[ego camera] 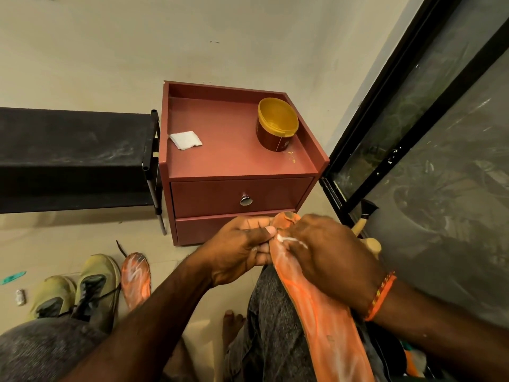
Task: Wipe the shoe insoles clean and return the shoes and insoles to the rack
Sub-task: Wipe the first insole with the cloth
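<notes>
Insole (327, 321) lies on my lap, L hand (237, 252) pinching its toe edge w/ curled fingers. R hand (330, 257) fingers curled, pressing cream onto it. 2nd insole (136, 279) on floor by shoes (80, 288).

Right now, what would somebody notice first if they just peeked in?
Probably the bright orange insole, streaked with white, which both hands grip over the person's lap: the left hand pinches its tip, the right hand rubs it. Behind them sits a red cabinet with a yellow-lidded tub on top.
</notes>
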